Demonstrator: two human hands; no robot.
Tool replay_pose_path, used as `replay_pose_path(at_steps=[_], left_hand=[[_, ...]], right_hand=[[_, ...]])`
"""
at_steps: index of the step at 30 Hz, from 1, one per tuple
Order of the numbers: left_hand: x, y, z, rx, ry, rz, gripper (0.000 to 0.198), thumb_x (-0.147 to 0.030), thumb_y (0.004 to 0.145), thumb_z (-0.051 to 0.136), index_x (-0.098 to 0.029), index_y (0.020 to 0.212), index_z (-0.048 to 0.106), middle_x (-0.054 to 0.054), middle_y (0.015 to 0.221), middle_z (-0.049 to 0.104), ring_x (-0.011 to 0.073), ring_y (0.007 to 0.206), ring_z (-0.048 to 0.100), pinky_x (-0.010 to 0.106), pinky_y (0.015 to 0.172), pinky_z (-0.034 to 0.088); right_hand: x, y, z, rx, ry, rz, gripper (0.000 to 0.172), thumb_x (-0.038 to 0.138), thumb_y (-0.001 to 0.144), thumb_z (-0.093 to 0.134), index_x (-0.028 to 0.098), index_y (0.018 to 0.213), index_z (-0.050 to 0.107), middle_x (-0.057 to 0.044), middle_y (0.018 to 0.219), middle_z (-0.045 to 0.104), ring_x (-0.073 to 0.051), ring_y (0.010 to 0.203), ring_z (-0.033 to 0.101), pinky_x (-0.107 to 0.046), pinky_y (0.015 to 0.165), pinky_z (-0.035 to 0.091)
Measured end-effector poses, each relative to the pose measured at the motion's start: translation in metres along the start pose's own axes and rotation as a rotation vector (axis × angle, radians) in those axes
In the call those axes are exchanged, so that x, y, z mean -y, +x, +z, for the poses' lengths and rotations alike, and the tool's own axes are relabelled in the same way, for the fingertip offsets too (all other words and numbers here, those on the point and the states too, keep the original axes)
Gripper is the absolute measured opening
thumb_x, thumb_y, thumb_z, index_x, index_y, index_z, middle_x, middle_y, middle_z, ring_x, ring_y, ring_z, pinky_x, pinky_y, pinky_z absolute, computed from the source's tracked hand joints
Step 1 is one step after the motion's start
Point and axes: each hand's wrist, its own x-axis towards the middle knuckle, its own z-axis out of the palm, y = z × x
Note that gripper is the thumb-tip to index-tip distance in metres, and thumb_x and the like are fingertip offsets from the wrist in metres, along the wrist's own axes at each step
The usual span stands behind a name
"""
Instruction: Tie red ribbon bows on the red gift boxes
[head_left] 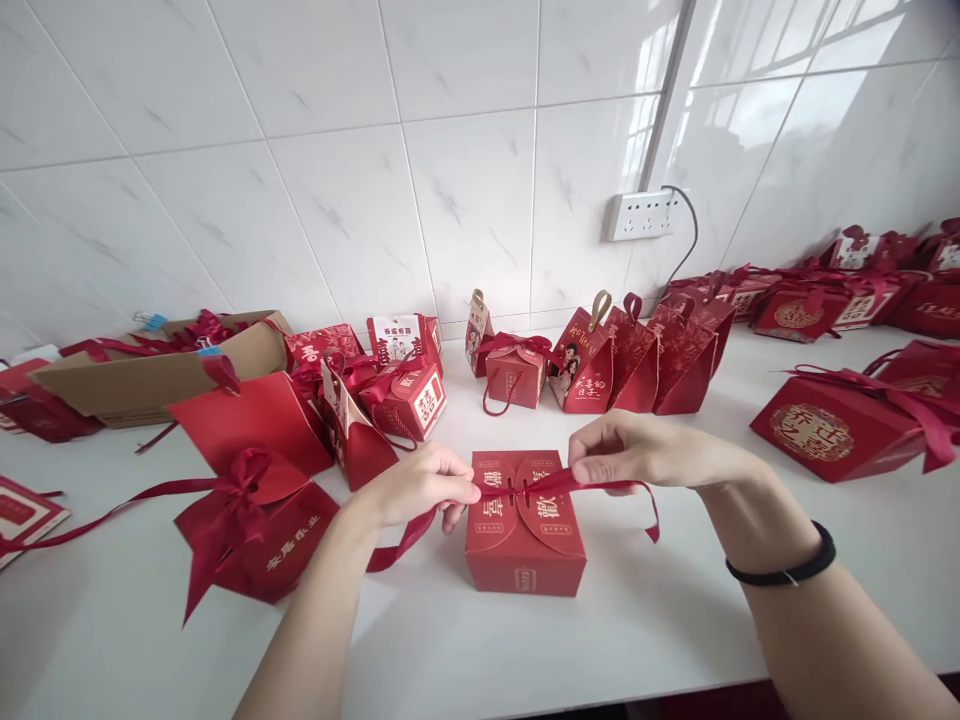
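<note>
A red box (525, 560) with gold lettering and rounded, interlocking top flaps stands on the white table between my hands. A dark red ribbon (553, 484) runs through the slots in its top and is crossed at the middle. My left hand (427, 487) pinches the ribbon at the box's left edge, and a length of it hangs below the fingers. At the right edge, my right hand (626, 452) grips the other side between thumb and fingers, its loose end curling down beyond. A black band circles my right wrist.
Behind the box on the white table (450, 650) stand a small handled box (515, 378) and several pointed red boxes (589, 370). An open red box with a bow (262, 530) and a cardboard tray (142, 385) are left. More red boxes (836, 425) lie right, below a wall socket (643, 216).
</note>
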Motion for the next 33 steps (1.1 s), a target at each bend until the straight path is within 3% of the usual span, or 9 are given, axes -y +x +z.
replay_pose_path(at_steps=[3,6,9,12,15,19,24,29,33], left_hand=[[-0.003,-0.001,0.005,-0.051,0.033,-0.012,0.031,-0.023,0.072,0.052,-0.016,0.042,0.045,-0.001,0.046,0.053,0.01,0.046,0.05,0.024,0.053,0.036],[-0.006,-0.004,0.005,-0.075,0.049,-0.015,0.033,-0.024,0.073,0.051,-0.016,0.041,0.043,-0.001,0.045,0.052,0.01,0.044,0.049,0.024,0.051,0.036],[-0.007,-0.007,0.003,-0.038,0.036,-0.011,0.034,-0.026,0.074,0.052,-0.016,0.042,0.045,0.0,0.047,0.054,0.0108,0.046,0.052,0.024,0.05,0.037],[-0.007,-0.01,0.002,0.003,0.0,-0.033,0.032,-0.03,0.076,0.052,-0.015,0.048,0.047,0.001,0.051,0.057,0.0121,0.05,0.056,0.023,0.052,0.04],[-0.007,-0.015,0.004,-0.111,-0.077,-0.122,0.028,-0.035,0.078,0.051,-0.016,0.058,0.045,-0.001,0.055,0.056,0.0104,0.046,0.051,0.021,0.043,0.035],[-0.015,-0.027,0.009,-0.303,-0.096,-0.156,0.019,-0.038,0.08,0.049,-0.019,0.075,0.046,-0.005,0.061,0.051,0.0058,0.042,0.034,0.018,0.038,0.019],[-0.033,-0.045,0.014,-0.409,0.306,-0.04,0.028,-0.039,0.078,0.053,-0.027,0.103,0.054,0.0,0.087,0.061,0.011,0.058,0.049,0.022,0.051,0.034],[-0.039,-0.053,0.015,-0.434,0.499,-0.086,0.028,-0.045,0.079,0.05,-0.026,0.094,0.063,0.001,0.085,0.064,0.0156,0.062,0.055,0.024,0.053,0.036],[-0.045,-0.056,0.014,-0.392,0.588,-0.05,0.025,-0.04,0.081,0.046,-0.023,0.075,0.063,0.0,0.073,0.061,0.015,0.059,0.052,0.025,0.053,0.034]], right_hand=[[0.008,0.001,0.01,-0.056,0.064,-0.158,0.025,0.039,0.084,0.055,0.015,0.08,0.061,-0.003,0.079,0.057,-0.01,0.066,0.049,-0.023,0.059,0.04],[0.014,0.008,0.024,-0.076,0.137,-0.218,0.022,0.036,0.086,0.054,0.016,0.085,0.063,-0.007,0.102,0.062,-0.015,0.084,0.056,-0.026,0.071,0.045],[0.014,0.019,0.038,-0.197,0.168,-0.198,0.025,0.038,0.085,0.055,0.015,0.084,0.064,-0.005,0.088,0.066,-0.014,0.077,0.058,-0.025,0.066,0.046],[0.01,0.031,0.052,-0.432,0.11,-0.153,0.024,0.037,0.083,0.057,0.015,0.077,0.065,-0.002,0.077,0.067,-0.013,0.068,0.057,-0.023,0.06,0.044],[0.008,0.038,0.063,-0.575,0.039,-0.14,0.021,0.034,0.083,0.057,0.018,0.078,0.069,-0.002,0.081,0.069,-0.014,0.071,0.06,-0.023,0.064,0.045],[0.008,0.04,0.069,-0.583,-0.063,-0.222,0.021,0.029,0.086,0.053,0.021,0.087,0.072,-0.003,0.085,0.068,-0.015,0.073,0.061,-0.026,0.068,0.046],[0.01,0.037,0.067,-0.503,-0.151,-0.314,0.026,0.019,0.088,0.045,0.021,0.095,0.07,-0.005,0.095,0.068,-0.017,0.083,0.063,-0.028,0.077,0.046],[0.011,0.037,0.07,-0.554,-0.096,-0.243,0.014,0.017,0.084,0.048,0.021,0.094,0.057,-0.002,0.089,0.072,-0.016,0.075,0.064,-0.03,0.073,0.047],[0.01,0.038,0.07,-0.571,0.035,-0.154,0.022,0.02,0.08,0.053,0.022,0.101,0.047,0.0,0.083,0.073,-0.016,0.07,0.064,-0.029,0.067,0.048]])
